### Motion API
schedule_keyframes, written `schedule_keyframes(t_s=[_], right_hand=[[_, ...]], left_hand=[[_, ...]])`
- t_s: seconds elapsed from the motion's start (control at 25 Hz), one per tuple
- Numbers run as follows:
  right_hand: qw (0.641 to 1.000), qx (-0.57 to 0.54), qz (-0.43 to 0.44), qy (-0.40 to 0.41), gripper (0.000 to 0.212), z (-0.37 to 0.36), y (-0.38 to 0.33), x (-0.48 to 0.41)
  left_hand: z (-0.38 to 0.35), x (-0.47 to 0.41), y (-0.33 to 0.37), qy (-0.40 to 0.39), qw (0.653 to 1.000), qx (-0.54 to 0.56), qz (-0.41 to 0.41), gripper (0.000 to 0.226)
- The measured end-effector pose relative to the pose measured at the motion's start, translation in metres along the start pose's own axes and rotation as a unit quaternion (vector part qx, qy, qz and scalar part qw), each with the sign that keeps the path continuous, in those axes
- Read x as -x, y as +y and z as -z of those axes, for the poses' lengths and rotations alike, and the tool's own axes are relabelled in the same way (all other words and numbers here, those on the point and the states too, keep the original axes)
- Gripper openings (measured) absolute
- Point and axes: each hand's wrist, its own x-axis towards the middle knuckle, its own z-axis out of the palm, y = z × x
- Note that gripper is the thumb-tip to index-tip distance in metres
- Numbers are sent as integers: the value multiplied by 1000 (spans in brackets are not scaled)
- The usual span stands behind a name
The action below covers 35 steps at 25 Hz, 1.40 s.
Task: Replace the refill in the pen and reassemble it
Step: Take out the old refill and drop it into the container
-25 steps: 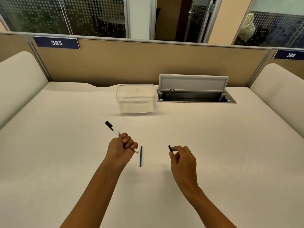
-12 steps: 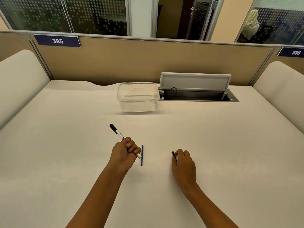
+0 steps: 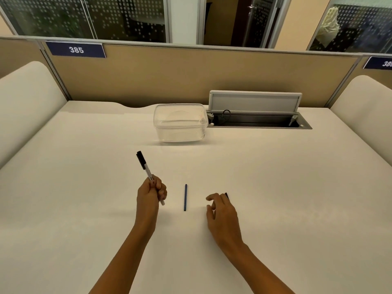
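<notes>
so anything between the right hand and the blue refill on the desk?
Nothing visible. The blue refill lies alone on bare desk, left of the open right hand. The left hand with the pen barrel sits on its far side.

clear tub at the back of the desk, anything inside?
Nothing visible inside the clear tub; the desk shows through its walls. A faint round shape on its top may be moulding or glare. The floor along its far wall is hard to read.
</notes>
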Motion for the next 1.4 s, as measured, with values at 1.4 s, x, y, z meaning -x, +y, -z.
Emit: schedule_keyframes(t_s=[1.4], right_hand=[[995, -67, 13, -77, 14, -10, -13, 8]], left_hand=[[28, 15, -43, 48, 992, 108, -33, 39]])
